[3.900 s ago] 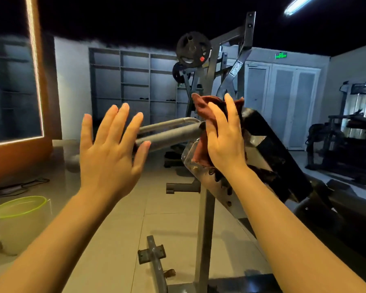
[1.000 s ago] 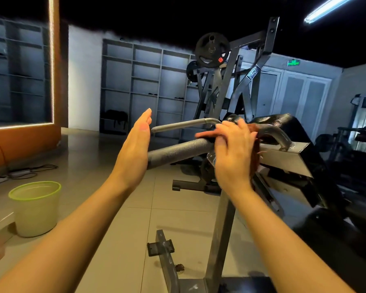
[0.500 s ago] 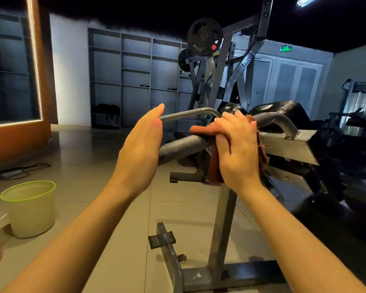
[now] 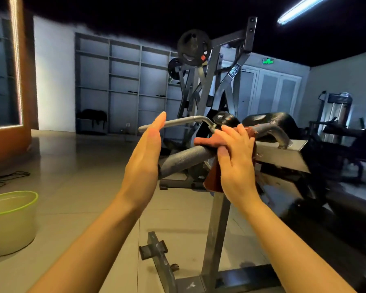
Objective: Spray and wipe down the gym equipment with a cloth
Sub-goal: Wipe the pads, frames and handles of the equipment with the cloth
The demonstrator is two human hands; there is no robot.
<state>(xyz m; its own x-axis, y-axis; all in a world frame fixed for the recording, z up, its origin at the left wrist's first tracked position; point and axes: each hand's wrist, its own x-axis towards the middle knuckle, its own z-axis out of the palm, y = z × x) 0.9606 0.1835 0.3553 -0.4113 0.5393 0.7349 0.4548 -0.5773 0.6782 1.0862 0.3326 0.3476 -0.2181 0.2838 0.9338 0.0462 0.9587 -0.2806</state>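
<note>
While the big grey metal gym machine (image 4: pixel 218 208) fills the middle of the frame, its grey foam-covered bar (image 4: pixel 186 159) sticks out toward the left. High up near the top middle, a round black weight plate (image 4: pixel 193 47) sits on the machine. Low in the left corner, a pale bucket with a green rim (image 4: pixel 10 223) stands on the tiled floor (image 4: pixel 82 187). Near the middle, the left hand (image 4: pixel 144 161) is held up flat with straight fingers, just beside the end of the foam bar, holding nothing. Right of it, the right hand (image 4: pixel 236 159) presses a small rust-red cloth (image 4: pixel 212 178) onto the foam bar, with fingers spread over it. Part of the cloth hangs down below the bar.
</note>
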